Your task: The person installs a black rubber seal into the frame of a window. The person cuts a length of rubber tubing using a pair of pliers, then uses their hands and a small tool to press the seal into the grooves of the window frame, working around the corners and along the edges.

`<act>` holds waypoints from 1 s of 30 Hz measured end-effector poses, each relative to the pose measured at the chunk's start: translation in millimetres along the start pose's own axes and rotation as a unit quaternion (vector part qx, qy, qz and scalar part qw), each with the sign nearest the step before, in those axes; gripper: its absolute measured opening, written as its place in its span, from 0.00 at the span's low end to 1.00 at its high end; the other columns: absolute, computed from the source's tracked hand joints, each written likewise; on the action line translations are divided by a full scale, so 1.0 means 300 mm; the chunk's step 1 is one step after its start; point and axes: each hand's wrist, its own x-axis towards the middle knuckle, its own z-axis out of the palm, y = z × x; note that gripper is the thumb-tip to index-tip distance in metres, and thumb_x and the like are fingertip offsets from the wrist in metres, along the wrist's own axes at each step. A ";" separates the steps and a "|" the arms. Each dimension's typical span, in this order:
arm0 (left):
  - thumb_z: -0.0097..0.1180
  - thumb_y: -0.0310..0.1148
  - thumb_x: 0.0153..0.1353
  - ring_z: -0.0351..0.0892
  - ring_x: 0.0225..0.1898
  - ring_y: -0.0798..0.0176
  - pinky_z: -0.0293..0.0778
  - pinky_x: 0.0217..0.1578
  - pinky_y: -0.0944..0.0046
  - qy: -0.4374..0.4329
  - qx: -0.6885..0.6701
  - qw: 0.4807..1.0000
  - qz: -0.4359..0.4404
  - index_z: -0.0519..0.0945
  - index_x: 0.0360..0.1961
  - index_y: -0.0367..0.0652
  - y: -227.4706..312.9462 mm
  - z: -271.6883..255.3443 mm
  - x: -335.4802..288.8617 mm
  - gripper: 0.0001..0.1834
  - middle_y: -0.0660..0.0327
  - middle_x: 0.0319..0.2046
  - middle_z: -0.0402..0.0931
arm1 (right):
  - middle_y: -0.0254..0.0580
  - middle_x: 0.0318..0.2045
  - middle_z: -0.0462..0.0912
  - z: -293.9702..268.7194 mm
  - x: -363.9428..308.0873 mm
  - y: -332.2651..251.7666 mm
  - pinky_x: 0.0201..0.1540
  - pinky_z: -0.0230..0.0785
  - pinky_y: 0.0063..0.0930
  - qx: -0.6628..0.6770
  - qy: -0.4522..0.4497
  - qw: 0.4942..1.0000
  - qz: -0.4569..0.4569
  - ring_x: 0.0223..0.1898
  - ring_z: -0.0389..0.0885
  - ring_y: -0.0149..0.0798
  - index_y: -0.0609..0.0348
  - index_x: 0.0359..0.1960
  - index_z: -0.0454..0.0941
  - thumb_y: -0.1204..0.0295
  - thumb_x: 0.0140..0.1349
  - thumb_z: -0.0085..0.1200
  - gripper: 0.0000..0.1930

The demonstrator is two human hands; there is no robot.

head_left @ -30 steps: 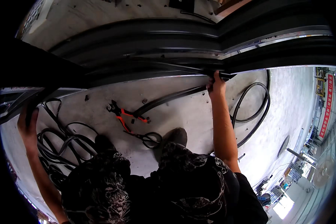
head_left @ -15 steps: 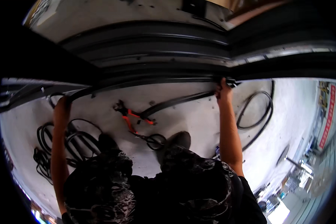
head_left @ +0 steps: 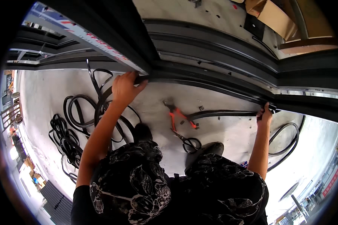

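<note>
The black rubber sealing strip is lying along the dark metal frame channel, running from the left hand across to the right hand at the frame's lower edge. Judged from this, the strip is being seated into the groove; doing it well is calling for steady thumb pressure along the run, keeping the strip straight and untwisted between both holds. The left hand is curling its fingers over the strip at the frame edge, pressing on it. The right hand is pinching closed on the strip's far end. Outward on the concrete floor, a loose strip length, orange-handled pliers, scissors and coiled black strips are lying
</note>
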 end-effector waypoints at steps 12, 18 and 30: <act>0.66 0.51 0.48 0.76 0.25 0.56 0.68 0.32 0.58 0.086 0.013 0.995 -0.043 0.77 0.23 0.44 0.023 0.029 -0.009 0.21 0.64 0.19 0.75 | 0.26 0.16 0.64 -0.012 0.015 -0.008 0.16 0.51 0.19 -0.012 -0.003 1.000 0.014 0.15 0.58 0.25 0.49 0.23 0.69 0.49 0.63 0.59 0.21; 0.66 0.51 0.49 0.77 0.27 0.56 0.67 0.34 0.58 0.075 0.006 0.996 -0.038 0.79 0.25 0.43 0.033 0.009 -0.001 0.20 0.63 0.20 0.75 | 0.26 0.16 0.65 -0.017 0.020 -0.009 0.16 0.52 0.19 -0.014 -0.011 1.000 0.008 0.15 0.58 0.25 0.49 0.23 0.69 0.49 0.63 0.58 0.21; 0.64 0.48 0.50 0.78 0.30 0.54 0.66 0.36 0.57 0.065 0.000 0.998 -0.016 0.80 0.26 0.43 0.009 0.010 -0.003 0.18 0.62 0.24 0.77 | 0.26 0.15 0.66 -0.035 0.049 0.009 0.16 0.52 0.21 -0.016 -0.032 0.999 0.004 0.14 0.60 0.25 0.52 0.24 0.73 0.49 0.62 0.59 0.21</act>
